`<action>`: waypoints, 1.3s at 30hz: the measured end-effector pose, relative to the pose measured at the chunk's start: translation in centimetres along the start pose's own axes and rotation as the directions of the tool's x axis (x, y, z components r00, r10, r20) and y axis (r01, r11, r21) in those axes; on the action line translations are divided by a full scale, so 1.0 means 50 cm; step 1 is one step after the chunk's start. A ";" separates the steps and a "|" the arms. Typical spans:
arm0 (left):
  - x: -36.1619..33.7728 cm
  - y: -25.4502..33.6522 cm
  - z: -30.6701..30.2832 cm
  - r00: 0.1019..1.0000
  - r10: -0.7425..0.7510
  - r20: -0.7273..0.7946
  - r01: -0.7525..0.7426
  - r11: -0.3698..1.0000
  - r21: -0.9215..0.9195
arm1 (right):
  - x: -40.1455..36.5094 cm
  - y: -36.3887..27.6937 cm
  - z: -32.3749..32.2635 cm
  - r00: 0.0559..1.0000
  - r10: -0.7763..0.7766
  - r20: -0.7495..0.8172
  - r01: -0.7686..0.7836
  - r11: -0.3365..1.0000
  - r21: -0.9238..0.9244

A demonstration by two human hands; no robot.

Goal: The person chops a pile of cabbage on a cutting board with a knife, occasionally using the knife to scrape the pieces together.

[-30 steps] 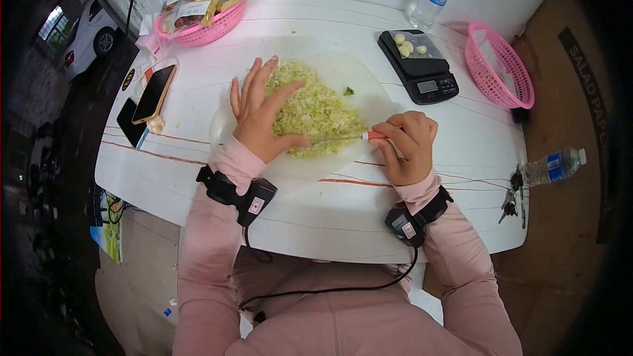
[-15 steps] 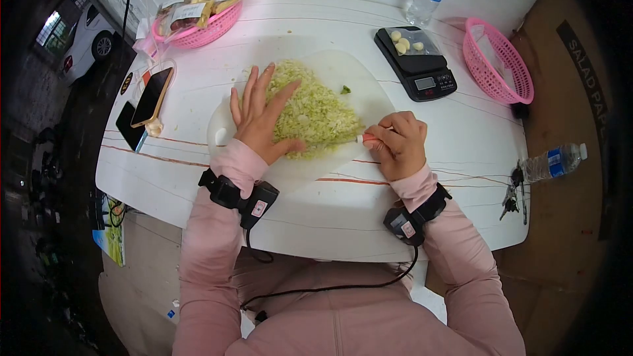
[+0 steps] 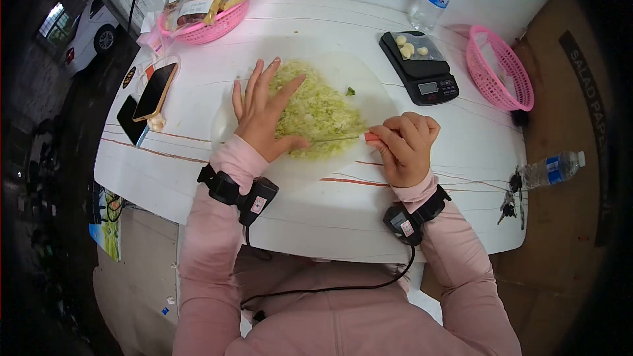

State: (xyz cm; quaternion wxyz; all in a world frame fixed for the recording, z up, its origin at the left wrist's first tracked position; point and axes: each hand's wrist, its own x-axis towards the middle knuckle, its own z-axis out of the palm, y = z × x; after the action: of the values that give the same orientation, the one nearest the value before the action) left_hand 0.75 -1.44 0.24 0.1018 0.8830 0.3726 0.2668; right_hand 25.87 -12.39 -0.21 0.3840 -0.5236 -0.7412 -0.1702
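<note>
A pile of finely chopped pale green vegetable [image 3: 320, 109], perhaps cabbage, lies on a whitish translucent cutting board [image 3: 376, 95]. My left hand [image 3: 264, 115] is open with fingers spread, resting along the pile's left side. In my right hand [image 3: 405, 148] is a knife [image 3: 336, 138], gripped by its reddish handle. Its thin blade is seen nearly edge-on and runs left across the near part of the pile, toward my left thumb. A small dark green scrap [image 3: 350, 91] sits on the board to the right of the pile.
Behind the board stand a pink basket of bagged food [image 3: 217, 26], a black scale [image 3: 422, 76] bearing a bag of garlic cloves, a water bottle [image 3: 432, 0] and another pink basket [image 3: 498, 69]. Two phones [image 3: 155, 92] lie left. Keys [image 3: 509, 201] and a bottle [image 3: 552, 169] are right.
The knife blade shows more clearly across the near side of the pile. My right hand has turned slightly, its fingers spreading a little. The left hand stays spread. The whole view has shifted slightly.
</note>
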 end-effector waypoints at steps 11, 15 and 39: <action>0.002 0.015 0.007 0.998 -0.059 -0.004 0.059 0.996 0.065 | -0.036 0.035 0.045 0.954 0.238 0.184 -0.268 0.951 0.156; -0.001 0.009 0.002 0.999 0.004 -0.035 -0.002 0.998 0.055 | -0.010 0.015 0.011 0.984 0.156 0.091 -0.168 0.976 0.140; -0.002 0.021 -0.001 1.000 0.020 0.023 -0.021 0.999 0.042 | -0.041 0.033 0.037 0.920 0.310 0.241 -0.370 0.888 0.272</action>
State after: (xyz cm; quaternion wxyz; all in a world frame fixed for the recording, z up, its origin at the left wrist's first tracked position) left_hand 1.28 -2.26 0.65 0.0845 0.8917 0.3677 0.2500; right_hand 26.95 -11.84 -3.19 0.4128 -0.5922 -0.6884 0.0704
